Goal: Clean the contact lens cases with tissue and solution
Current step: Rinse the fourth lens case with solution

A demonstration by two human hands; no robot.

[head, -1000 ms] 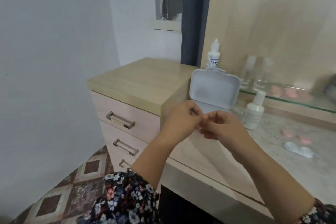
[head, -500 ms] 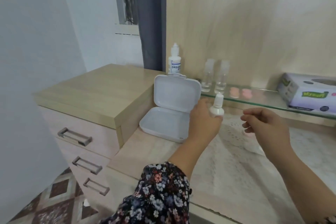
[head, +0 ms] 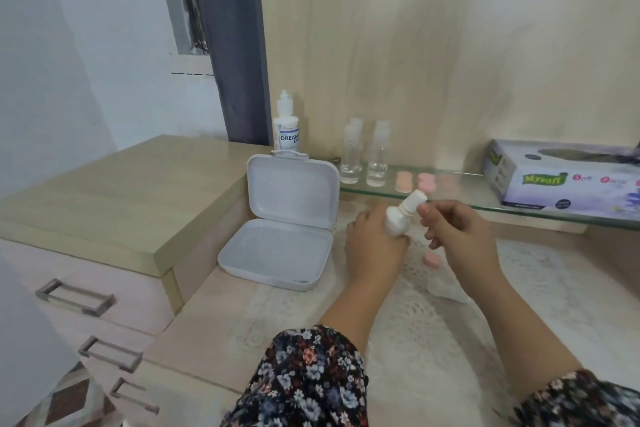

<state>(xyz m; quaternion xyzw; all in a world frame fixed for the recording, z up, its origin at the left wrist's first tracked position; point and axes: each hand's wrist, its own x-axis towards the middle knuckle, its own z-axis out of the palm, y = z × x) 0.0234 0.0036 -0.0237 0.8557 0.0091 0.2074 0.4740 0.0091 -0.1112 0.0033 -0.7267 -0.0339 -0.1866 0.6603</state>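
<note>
The scene is lit evenly by soft, rather bright daylight, and only weak shadows are seen under the hands. The window (head: 187, 0) at the upper left is partly covered by a curtain (head: 235, 42). Mild reflections are seen on the glass shelf (head: 460, 189). The whole picture is slightly blurred; the tissue box (head: 564, 177) and the lower sleeves are smeared. Straight lines are bent near the edges by the wide lens.

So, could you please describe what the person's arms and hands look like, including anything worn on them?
Both hands are bare: the left hand and right hand show no gloves, and no rings or watch can be seen. Each arm has a dark sleeve with a small floral print in pink, white and blue, the left sleeve pushed up the forearm, the right sleeve at the frame's corner.
</note>
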